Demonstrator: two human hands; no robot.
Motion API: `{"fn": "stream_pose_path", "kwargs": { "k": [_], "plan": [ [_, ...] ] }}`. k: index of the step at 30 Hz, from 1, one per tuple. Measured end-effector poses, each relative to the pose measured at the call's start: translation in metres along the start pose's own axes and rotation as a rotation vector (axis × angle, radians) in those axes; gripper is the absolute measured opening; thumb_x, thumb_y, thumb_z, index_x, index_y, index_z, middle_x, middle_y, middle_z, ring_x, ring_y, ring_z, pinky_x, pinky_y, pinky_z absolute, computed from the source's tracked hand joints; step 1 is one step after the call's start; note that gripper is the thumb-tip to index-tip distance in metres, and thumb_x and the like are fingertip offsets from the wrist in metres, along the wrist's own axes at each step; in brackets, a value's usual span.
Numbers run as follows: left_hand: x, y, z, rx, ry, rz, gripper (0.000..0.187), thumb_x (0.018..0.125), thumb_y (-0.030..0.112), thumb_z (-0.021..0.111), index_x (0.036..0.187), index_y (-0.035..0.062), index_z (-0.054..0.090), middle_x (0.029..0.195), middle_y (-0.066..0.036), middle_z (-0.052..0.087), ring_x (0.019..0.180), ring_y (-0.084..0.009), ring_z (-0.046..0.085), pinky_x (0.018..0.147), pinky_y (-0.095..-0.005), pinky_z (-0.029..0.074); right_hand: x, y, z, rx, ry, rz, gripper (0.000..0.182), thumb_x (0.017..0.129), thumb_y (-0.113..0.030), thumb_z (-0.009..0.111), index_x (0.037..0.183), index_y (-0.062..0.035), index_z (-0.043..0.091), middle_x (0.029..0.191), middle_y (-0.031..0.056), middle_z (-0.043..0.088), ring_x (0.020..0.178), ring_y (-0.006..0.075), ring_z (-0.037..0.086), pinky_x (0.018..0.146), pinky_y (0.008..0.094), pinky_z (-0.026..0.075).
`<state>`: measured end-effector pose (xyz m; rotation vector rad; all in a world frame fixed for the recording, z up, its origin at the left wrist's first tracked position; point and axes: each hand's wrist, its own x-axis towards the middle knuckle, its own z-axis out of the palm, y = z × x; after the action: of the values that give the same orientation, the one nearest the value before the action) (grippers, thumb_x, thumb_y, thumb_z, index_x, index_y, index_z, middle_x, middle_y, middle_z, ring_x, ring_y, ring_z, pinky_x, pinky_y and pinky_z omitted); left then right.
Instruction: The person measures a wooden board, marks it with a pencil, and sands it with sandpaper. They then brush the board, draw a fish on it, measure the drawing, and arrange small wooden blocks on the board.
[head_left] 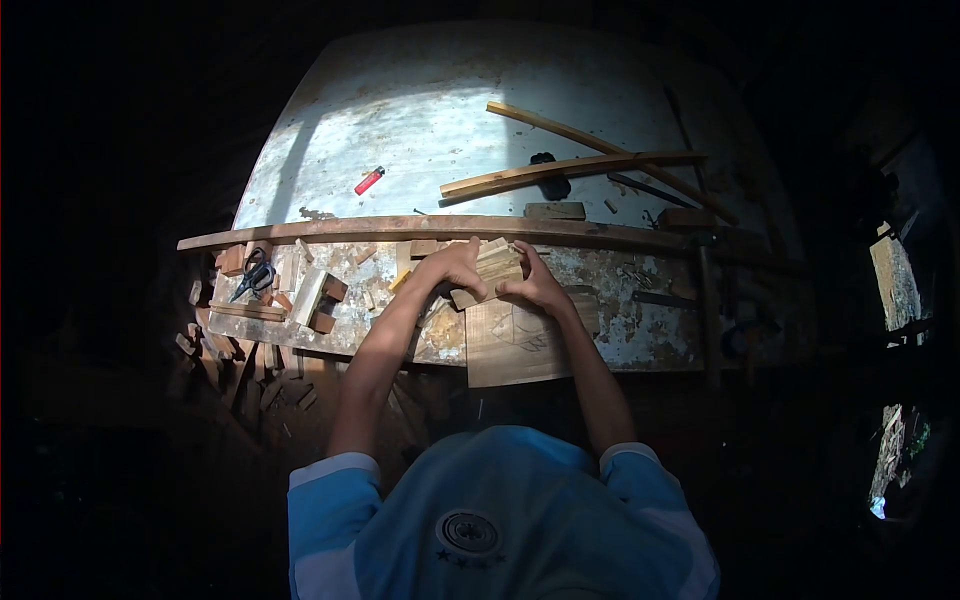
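Worn workbench (640,330): both hands (455,265) (535,285) grip unmarked wood block (497,268)

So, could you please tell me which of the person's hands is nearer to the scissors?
Left. The left hand grips the wood block on the scissors' side; the right hand grips its far side.

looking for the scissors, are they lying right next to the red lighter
No, the scissors lie at the left end of the bench among wood scraps, well apart from the red lighter on the pale sheet behind.
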<state>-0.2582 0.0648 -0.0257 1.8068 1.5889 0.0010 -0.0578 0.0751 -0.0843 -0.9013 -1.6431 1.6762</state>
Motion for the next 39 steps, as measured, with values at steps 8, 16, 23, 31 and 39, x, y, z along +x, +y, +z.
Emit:
{"fn": "stream_pose_path", "kwargs": {
  "k": [8, 16, 23, 31, 39],
  "plan": [
    [-0.035, 0.041, -0.008, 0.181, 0.158, 0.138, 0.088, 0.045, 0.035, 0.077, 0.116, -0.0034, 0.043, 0.100, -0.022, 0.059, 0.093, -0.0334, 0.058, 0.086, -0.0418, 0.036, -0.030, -0.021, -0.001, 0.106, 0.008, -0.058, 0.086, 0.059, -0.010, 0.080, 0.129, -0.0006, 0.031, 0.121, 0.0162, 0.047, 0.110, 0.0237, 0.050, 0.093, 0.0340, 0.042],
    [-0.075, 0.067, 0.060, 0.225, 0.266, 0.274, 0.088, 0.057, 0.036, 0.074, 0.133, 0.0099, 0.037, 0.110, -0.016, 0.049, 0.109, -0.0305, 0.045, 0.093, -0.0417, 0.030, -0.098, -0.036, -0.017, -0.557, -0.007, -0.157, 0.100, 0.057, -0.022, 0.080, 0.137, -0.0037, 0.023, 0.125, 0.0221, 0.041, 0.120, 0.0324, 0.040, 0.101, 0.0393, 0.034],
    [-0.080, 0.040, 0.102, -0.438, 0.412, 0.320, 0.092, 0.062, 0.031, 0.075, 0.138, 0.0111, 0.026, 0.128, -0.017, 0.036, 0.121, -0.0327, 0.035, 0.103, -0.0387, 0.026, -0.092, -0.026, -0.002, -0.488, -0.049, -0.257, 0.101, 0.057, -0.020, 0.078, 0.139, -0.0071, 0.021, 0.132, 0.0201, 0.028, 0.126, 0.0355, 0.030, 0.103, 0.0400, 0.030],
    [-0.050, 0.024, 0.146, -1.417, 0.793, 0.463, 0.064, 0.081, 0.019, 0.048, 0.136, -0.0030, 0.024, 0.139, -0.021, 0.029, 0.133, -0.0281, 0.024, 0.108, -0.0385, 0.016, -0.093, -0.023, -0.001, -0.487, -0.103, -0.229, 0.096, 0.060, -0.015, 0.076, 0.139, -0.0069, 0.022, 0.133, 0.0198, 0.027, 0.125, 0.0351, 0.029, 0.104, 0.0400, 0.029],
    [-0.063, 0.048, 0.135, -1.122, 0.711, 0.410, 0.061, 0.087, 0.019, 0.043, 0.140, -0.0013, 0.018, 0.142, -0.018, 0.026, 0.135, -0.0267, 0.019, 0.109, -0.0358, 0.012, -0.093, -0.020, 0.000, -0.793, -0.082, -0.227, 0.098, 0.062, -0.025, 0.077, 0.139, -0.0071, 0.020, 0.136, 0.0228, 0.023, 0.126, 0.0388, 0.026, 0.105, 0.0421, 0.027]
  ]
}}
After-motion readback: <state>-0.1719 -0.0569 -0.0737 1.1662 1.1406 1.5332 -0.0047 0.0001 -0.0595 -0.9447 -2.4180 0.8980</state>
